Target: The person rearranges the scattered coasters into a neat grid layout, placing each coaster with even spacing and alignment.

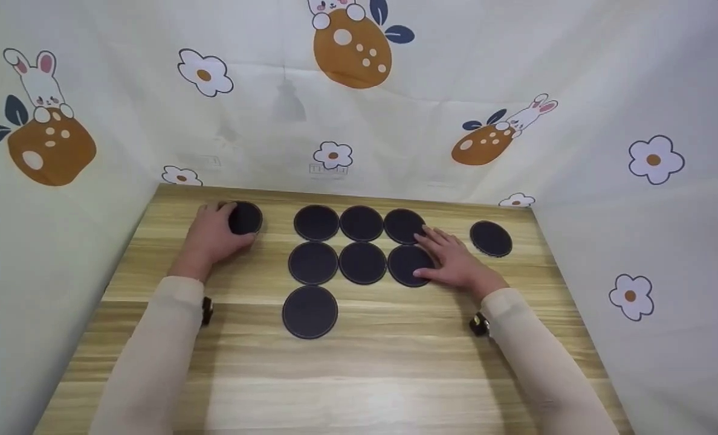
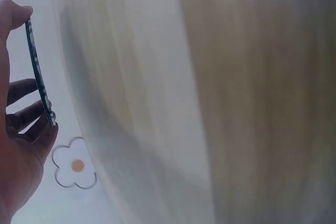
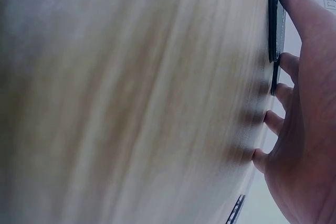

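Left hand: the left hand (image 1: 214, 235) sits at about ten o'clock on the wooden table (image 1: 395, 362), fingers curled round the rim of a dark round coaster (image 1: 245, 217); the left wrist view shows that coaster (image 2: 39, 74) edge-on, pinched between thumb tip and fingers and lifted off the wood.
Right hand: the right hand (image 1: 456, 260) lies flat at about two o'clock, fingers spread and fairly straight, pressing on the two right-hand coasters of the grid; it grips nothing. In the right wrist view its fingertips (image 3: 286, 61) touch the coaster edges against the table.
Grid: six coasters in two rows of three at the table's middle, toward twelve o'clock, each touching or just beside its neighbours: back left (image 1: 316, 223), back middle (image 1: 361, 223), back right (image 1: 402, 225), front left (image 1: 313, 263), front middle (image 1: 362, 263), front right (image 1: 408, 264).
Seventh coaster: a single one (image 1: 309, 311) starts a third row, at six o'clock from the front left coaster.
Loose coaster: one more (image 1: 491, 238) lies alone at three o'clock of the grid, just beyond the right hand.
Sleeves: cream sleeves (image 1: 153, 350) cover both forearms.
Backdrop: a pale cloth (image 1: 516, 72) printed with rabbits and flowers surrounds the table on three sides.
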Action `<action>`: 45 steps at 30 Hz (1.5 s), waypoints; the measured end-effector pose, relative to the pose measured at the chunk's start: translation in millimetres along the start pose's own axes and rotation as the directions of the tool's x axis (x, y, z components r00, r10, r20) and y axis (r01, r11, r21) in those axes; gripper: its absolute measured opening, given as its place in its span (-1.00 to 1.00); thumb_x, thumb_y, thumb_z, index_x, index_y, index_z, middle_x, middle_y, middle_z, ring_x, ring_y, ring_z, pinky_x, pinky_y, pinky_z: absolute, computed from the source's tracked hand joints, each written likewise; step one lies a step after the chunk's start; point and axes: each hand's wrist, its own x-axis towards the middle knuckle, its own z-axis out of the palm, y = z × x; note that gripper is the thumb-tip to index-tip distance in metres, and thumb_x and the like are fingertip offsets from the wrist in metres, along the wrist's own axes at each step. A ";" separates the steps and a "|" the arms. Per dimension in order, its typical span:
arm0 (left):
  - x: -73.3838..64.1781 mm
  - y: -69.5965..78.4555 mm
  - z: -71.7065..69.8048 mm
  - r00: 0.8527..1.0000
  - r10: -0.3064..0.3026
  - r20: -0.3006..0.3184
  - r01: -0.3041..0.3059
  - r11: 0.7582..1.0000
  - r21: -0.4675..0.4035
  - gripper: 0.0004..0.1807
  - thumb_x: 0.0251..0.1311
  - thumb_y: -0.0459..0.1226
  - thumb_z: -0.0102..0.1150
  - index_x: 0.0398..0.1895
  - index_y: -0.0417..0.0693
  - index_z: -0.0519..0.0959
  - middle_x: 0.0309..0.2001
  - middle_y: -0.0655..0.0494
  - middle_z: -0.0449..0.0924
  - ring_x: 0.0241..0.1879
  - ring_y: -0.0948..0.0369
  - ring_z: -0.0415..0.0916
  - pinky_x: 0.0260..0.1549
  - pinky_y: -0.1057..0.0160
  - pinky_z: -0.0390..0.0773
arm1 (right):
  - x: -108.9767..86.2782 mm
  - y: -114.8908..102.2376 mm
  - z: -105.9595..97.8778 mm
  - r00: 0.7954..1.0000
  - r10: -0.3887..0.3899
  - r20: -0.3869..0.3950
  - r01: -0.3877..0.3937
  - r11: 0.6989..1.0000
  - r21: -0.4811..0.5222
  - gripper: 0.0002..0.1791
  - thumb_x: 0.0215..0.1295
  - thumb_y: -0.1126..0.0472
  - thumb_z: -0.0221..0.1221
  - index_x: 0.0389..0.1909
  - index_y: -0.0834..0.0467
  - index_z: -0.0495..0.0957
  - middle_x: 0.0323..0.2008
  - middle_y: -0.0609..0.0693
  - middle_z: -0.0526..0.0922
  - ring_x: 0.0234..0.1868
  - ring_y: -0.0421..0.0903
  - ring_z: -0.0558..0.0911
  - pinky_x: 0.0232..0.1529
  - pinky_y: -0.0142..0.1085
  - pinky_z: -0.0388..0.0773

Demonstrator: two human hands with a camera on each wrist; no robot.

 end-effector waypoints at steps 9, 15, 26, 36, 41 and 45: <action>-3.3 25.4 10.2 0.992 0.120 0.026 -0.120 0.992 0.028 0.03 0.21 0.08 0.47 0.64 -0.29 0.36 0.56 -0.38 0.28 0.51 -0.33 0.22 0.46 -0.37 0.34 | 0.2 0.7 0.1 1.000 0.001 0.003 -0.001 1.000 -0.004 0.07 0.41 -0.40 0.33 0.77 0.02 0.22 0.78 0.15 0.06 0.74 0.36 0.03 0.60 0.51 -0.06; -6.2 39.8 16.2 0.985 0.164 0.051 -0.166 0.986 0.030 0.06 0.16 0.08 0.48 0.65 -0.27 0.35 0.57 -0.34 0.29 0.52 -0.29 0.22 0.47 -0.35 0.34 | 1.5 1.1 0.6 1.000 -0.013 -0.001 0.013 1.000 -0.014 0.08 0.40 -0.36 0.36 0.77 0.06 0.22 0.78 0.18 0.06 0.73 0.40 0.07 0.59 0.50 -0.02; -17.3 70.3 29.5 0.963 0.252 0.100 -0.253 0.967 0.001 0.05 0.16 0.12 0.53 0.63 -0.22 0.41 0.56 -0.26 0.33 0.52 -0.24 0.26 0.50 -0.29 0.35 | 1.3 -0.7 0.4 1.000 -0.009 -0.001 0.009 1.000 -0.014 0.08 0.40 -0.37 0.35 0.76 0.06 0.23 0.78 0.17 0.06 0.73 0.39 0.07 0.59 0.51 -0.02; -26.0 98.9 40.1 0.928 0.346 0.140 -0.349 0.937 -0.004 0.05 0.11 0.11 0.56 0.61 -0.22 0.45 0.54 -0.26 0.38 0.49 -0.24 0.33 0.48 -0.23 0.42 | 1.1 -0.5 0.3 1.000 0.000 -0.001 0.000 1.000 -0.015 0.08 0.40 -0.39 0.35 0.76 0.04 0.23 0.78 0.15 0.06 0.73 0.39 0.06 0.59 0.51 -0.03; -31.1 109.2 45.2 0.913 0.379 0.154 -0.385 0.923 0.009 0.04 0.12 0.14 0.56 0.60 -0.19 0.46 0.54 -0.22 0.39 0.51 -0.20 0.34 0.47 -0.19 0.44 | 1.7 0.4 0.3 1.000 -0.001 0.001 0.001 1.000 -0.010 0.08 0.39 -0.38 0.36 0.77 0.04 0.23 0.78 0.15 0.06 0.74 0.38 0.05 0.61 0.48 -0.05; -35.1 117.8 49.2 0.901 0.393 0.184 -0.402 0.915 0.016 0.05 0.14 0.18 0.55 0.62 -0.16 0.45 0.56 -0.20 0.37 0.53 -0.20 0.33 0.48 -0.19 0.43 | 2.2 0.9 0.3 1.000 -0.006 0.001 0.006 1.000 -0.007 0.08 0.40 -0.37 0.36 0.77 0.04 0.22 0.78 0.15 0.07 0.75 0.36 0.03 0.62 0.46 -0.07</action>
